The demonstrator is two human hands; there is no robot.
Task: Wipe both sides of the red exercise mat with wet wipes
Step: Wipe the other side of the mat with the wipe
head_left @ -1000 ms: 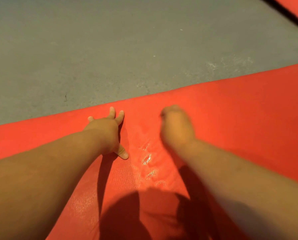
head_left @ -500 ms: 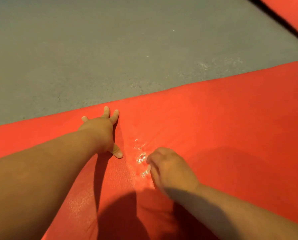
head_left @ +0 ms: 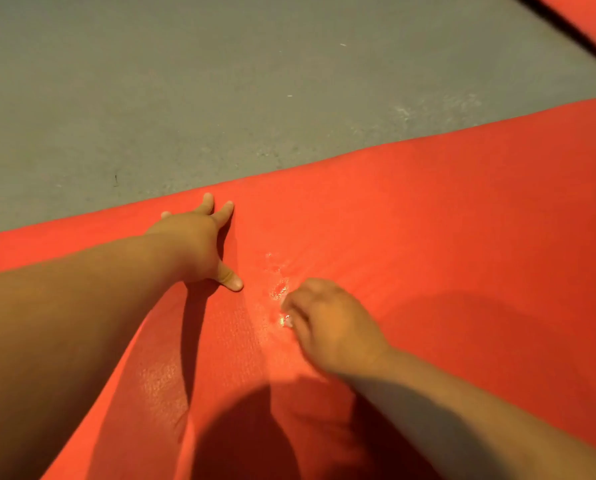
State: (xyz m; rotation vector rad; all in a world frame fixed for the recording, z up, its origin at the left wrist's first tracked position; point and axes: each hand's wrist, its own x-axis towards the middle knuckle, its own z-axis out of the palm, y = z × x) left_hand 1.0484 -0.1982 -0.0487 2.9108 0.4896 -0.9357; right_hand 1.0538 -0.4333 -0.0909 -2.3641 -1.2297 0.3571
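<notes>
The red exercise mat (head_left: 445, 237) lies flat on the floor and fills the lower part of the view. My left hand (head_left: 199, 244) presses flat on it near its far edge, fingers spread. My right hand (head_left: 327, 323) is just right of it, fingers curled over a small wad of wet wipe (head_left: 286, 318); only a pale sliver of the wipe shows under the fingertips. A wet, shiny streak (head_left: 277, 285) runs across the mat between the two hands.
Bare grey floor (head_left: 220, 98) lies beyond the mat's far edge. Another red surface with a dark edge (head_left: 594, 19) sits at the top right corner. My shadow falls on the mat at the bottom.
My right hand pulled back toward me along the wet streak from beside the mat's far edge, then stayed nearly in place. My left hand has kept its spot.
</notes>
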